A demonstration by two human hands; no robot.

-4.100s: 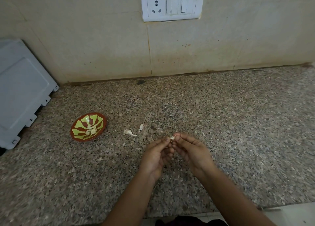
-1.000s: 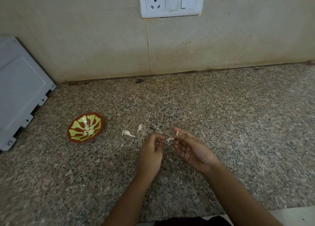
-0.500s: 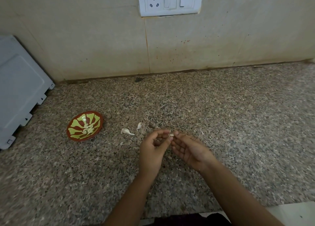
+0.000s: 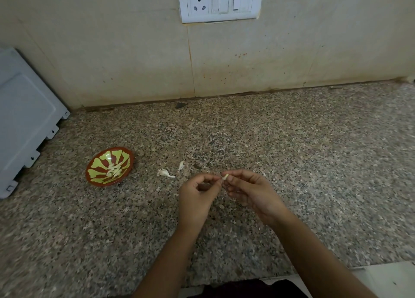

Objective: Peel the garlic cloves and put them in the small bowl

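Note:
A small pale garlic clove (image 4: 225,176) sits between my two hands above the granite counter. My right hand (image 4: 251,192) pinches it between thumb and fingertips. My left hand (image 4: 197,196) meets it from the left, thumb and forefinger curled at the clove's end. To the left stands the small red and yellow bowl (image 4: 96,163) with several peeled cloves (image 4: 114,170) inside. Two unpeeled cloves (image 4: 165,173) (image 4: 180,165) lie on the counter between the bowl and my hands.
A grey-white appliance panel (image 4: 24,118) leans at the far left against the tiled wall. A white socket and switch plate (image 4: 219,2) is on the wall above. Small bits of skin (image 4: 221,206) lie on the speckled counter around my hands. The counter's front edge runs near my forearms.
A second ago my hands were apart with skin between them. They have come together again, both at the clove. The view has shifted slightly.

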